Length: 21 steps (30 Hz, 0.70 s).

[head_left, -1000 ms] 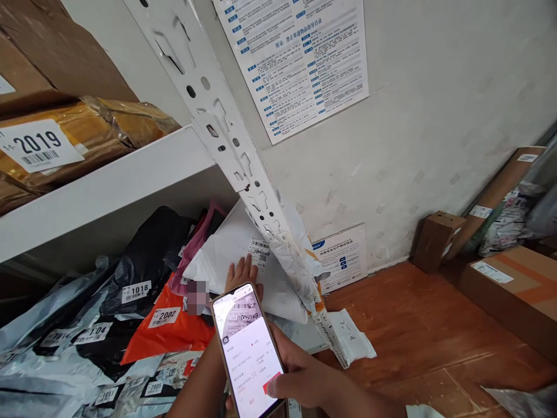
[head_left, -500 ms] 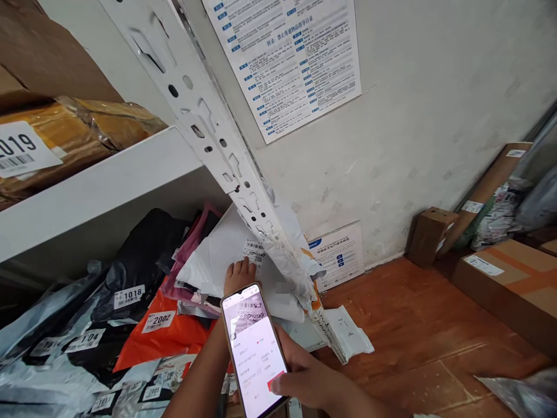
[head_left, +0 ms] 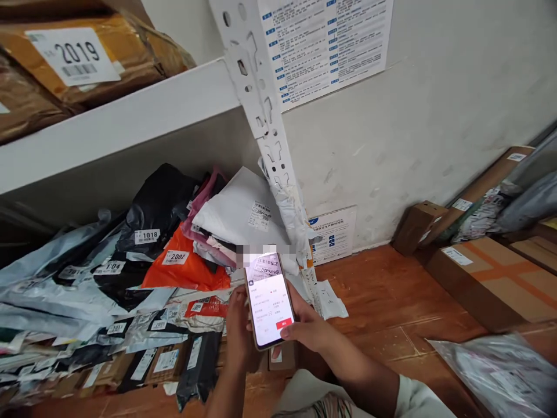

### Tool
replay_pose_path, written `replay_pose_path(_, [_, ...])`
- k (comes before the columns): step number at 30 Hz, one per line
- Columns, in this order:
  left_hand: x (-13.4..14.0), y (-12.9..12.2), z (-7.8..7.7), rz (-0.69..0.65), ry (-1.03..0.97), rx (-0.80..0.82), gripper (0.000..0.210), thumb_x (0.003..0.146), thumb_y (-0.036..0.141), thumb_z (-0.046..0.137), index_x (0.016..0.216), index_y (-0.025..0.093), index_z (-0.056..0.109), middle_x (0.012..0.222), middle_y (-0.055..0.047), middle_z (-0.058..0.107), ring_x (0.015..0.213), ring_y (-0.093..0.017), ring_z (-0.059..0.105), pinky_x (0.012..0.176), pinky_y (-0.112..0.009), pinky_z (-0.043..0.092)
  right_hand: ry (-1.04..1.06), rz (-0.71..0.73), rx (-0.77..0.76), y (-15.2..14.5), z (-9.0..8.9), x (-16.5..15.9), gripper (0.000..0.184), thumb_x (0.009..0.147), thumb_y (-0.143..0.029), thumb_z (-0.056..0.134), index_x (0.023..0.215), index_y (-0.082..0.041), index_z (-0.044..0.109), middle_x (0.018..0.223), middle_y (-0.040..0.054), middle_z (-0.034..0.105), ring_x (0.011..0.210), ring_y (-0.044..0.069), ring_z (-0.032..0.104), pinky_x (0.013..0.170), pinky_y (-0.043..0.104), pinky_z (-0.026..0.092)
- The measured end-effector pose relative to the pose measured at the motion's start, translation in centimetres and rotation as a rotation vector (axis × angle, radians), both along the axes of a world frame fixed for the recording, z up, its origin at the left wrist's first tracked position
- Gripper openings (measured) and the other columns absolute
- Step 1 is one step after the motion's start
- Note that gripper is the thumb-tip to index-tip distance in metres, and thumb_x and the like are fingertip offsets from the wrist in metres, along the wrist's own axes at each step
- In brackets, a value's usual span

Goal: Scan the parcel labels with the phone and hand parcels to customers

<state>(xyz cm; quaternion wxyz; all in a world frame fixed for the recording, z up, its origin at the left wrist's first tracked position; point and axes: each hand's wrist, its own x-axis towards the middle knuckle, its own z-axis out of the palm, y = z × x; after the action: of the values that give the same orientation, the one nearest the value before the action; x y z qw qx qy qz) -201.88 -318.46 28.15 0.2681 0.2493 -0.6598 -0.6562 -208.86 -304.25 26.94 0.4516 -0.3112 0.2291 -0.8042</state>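
My right hand [head_left: 307,319] grips a smartphone [head_left: 267,307] from its right side, thumb over the lower screen beside a red button. The lit screen has a camera picture of a label at the top and text below. At the phone's left edge, my left hand [head_left: 238,316] is closed against it, its fingertips partly hidden behind. Beyond the phone, a white parcel [head_left: 235,215] with a printed, handwritten label [head_left: 260,216] leans by the shelf post [head_left: 272,139]. An orange parcel [head_left: 187,267] marked 2002 and a black parcel [head_left: 159,203] marked 1018 lie left of it.
A wrapped box [head_left: 87,58] marked 2019 sits on the upper shelf [head_left: 130,133]. More bagged parcels fill the left side. Cartons [head_left: 496,278] stand on the red-brown floor [head_left: 369,296] to the right, near a clear plastic bag [head_left: 491,377]. Printed notices [head_left: 335,46] hang on the wall.
My left hand has drawn back from the white parcel to the phone's left edge. The view has shifted, showing more of the lower parcels; the phone stays in my right hand.
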Motion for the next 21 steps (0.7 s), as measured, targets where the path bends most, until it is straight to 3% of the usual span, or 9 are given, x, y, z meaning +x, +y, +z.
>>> replay_pose_path(2, [2.9,1.2,0.6,-0.102,0.026,0.275,0.051,0.079,0.061,0.052,0.107,0.020,0.061,0.098,-0.008,0.066,0.090,-0.025,0.062,0.077,-0.036,0.050,0.013,-0.024,0.028,-0.3,-0.6,1.7,0.091,0.072,-0.018,0.072,0.144,-0.035,0.018,0.119,0.0091,0.060,0.094,0.029,0.066,0.055,0.033,0.058])
replay_pose_path(4, [5.7,1.8,1.2,-0.252,0.029,0.515,0.057,0.081,0.062,0.050,0.121,0.022,0.056,0.106,-0.010,0.066,0.095,-0.026,0.062,0.079,-0.038,0.051,0.030,-0.086,0.090,-0.6,-1.3,3.7,0.079,0.081,-0.033,0.066,0.144,-0.034,0.018,0.116,0.0098,0.061,0.089,0.028,0.066,0.053,0.035,0.057])
replay_pose_path(7, [9.9,2.2,1.1,-0.421,0.020,0.766,0.061,0.084,0.063,0.045,0.135,0.030,0.044,0.127,-0.009,0.059,0.111,-0.029,0.057,0.088,-0.043,0.050,0.198,-0.363,0.225,-0.9,-2.3,7.5,0.050,0.094,-0.052,0.042,0.138,-0.028,0.035,0.115,0.0110,0.060,0.092,0.026,0.063,0.069,0.040,0.055])
replay_pose_path(9, [12.6,2.3,0.5,-0.465,-0.005,0.826,0.065,0.084,0.065,0.044,0.140,0.032,0.037,0.136,-0.008,0.052,0.118,-0.031,0.053,0.092,-0.047,0.048,0.366,-0.541,0.298,-0.7,-2.8,10.4,0.046,0.097,-0.052,0.034,0.133,-0.026,0.043,0.117,0.0106,0.059,0.099,0.025,0.058,0.084,0.041,0.049])
replay_pose_path(11, [15.5,2.3,-0.3,-0.494,0.000,0.849,0.067,0.084,0.065,0.044,0.143,0.035,0.031,0.143,-0.007,0.046,0.121,-0.033,0.050,0.094,-0.050,0.046,0.492,-0.625,0.357,-0.3,-3.4,13.3,0.043,0.098,-0.047,0.035,0.134,-0.026,0.042,0.119,0.0099,0.058,0.105,0.025,0.055,0.091,0.042,0.044])
replay_pose_path(15, [21.5,2.3,-1.8,-0.576,0.003,0.900,0.062,0.088,0.060,0.040,0.145,0.041,0.023,0.149,-0.006,0.038,0.124,-0.034,0.048,0.093,-0.054,0.048,0.594,-0.703,0.493,0.8,-5.1,19.3,0.041,0.086,-0.030,0.059,0.126,-0.026,0.052,0.118,0.0075,0.057,0.113,0.027,0.049,0.099,0.043,0.037])
replay_pose_path(18, [26.0,2.7,-3.0,-0.647,-0.046,0.916,0.058,0.090,0.059,0.037,0.143,0.038,0.028,0.147,-0.007,0.041,0.123,-0.036,0.049,0.084,-0.055,0.053,0.352,-0.581,0.515,1.3,-6.5,24.0,0.049,0.072,-0.017,0.066,0.120,-0.025,0.056,0.113,0.0048,0.062,0.106,0.026,0.055,0.093,0.040,0.042])
replay_pose_path(21, [29.9,3.8,-4.1,-0.657,-0.093,0.857,0.057,0.090,0.060,0.038,0.140,0.034,0.037,0.144,-0.009,0.044,0.121,-0.037,0.051,0.075,-0.051,0.057,0.047,-0.523,0.528,1.7,-7.1,28.4,0.038,0.071,-0.021,0.065,0.109,-0.022,0.062,0.097,0.0020,0.068,0.087,0.022,0.061,0.078,0.033,0.046])
